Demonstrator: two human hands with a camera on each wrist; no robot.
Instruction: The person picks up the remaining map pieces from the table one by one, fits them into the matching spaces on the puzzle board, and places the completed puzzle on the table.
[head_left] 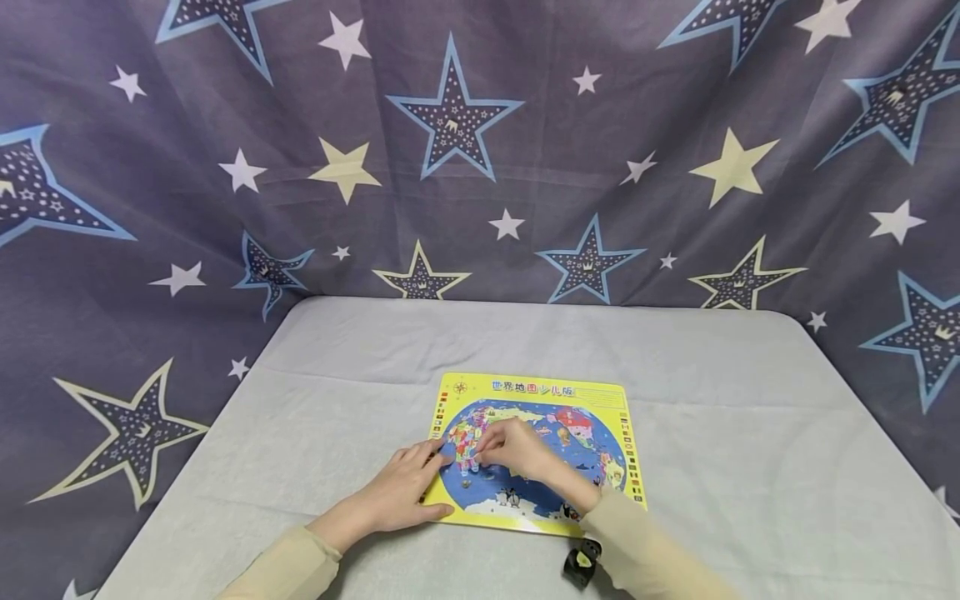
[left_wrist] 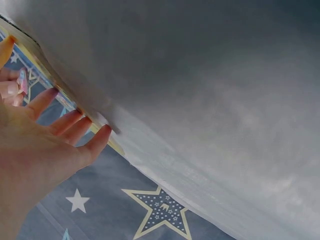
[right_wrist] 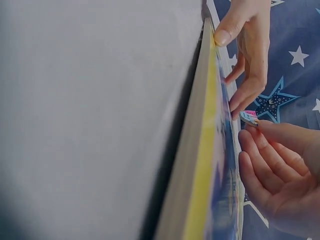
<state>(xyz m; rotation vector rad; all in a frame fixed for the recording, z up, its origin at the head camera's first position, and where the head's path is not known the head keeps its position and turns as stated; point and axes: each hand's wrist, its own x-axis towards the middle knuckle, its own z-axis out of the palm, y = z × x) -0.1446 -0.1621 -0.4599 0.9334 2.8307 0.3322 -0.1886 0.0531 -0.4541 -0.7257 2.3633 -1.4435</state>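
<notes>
A world map puzzle board (head_left: 510, 524) with a yellow border lies flat on the table, its blue ocean oval filled with coloured land shapes. My right hand (head_left: 517, 448) is over the left half of the map. Between thumb and index finger it pinches a small puzzle piece (right_wrist: 249, 118), pink and light blue on its face, held just above the board. The other fingers are loosely bent. My left hand (head_left: 401, 492) rests at the board's left edge, fingers spread, thumb by the lower left corner, fingertips on the border and map.
A pale grey cloth covers the table (head_left: 750, 467). Behind and beside it hangs a dark star-patterned curtain (head_left: 525, 192). A small black device (head_left: 582, 563) sits at my right wrist, just below the board's front edge.
</notes>
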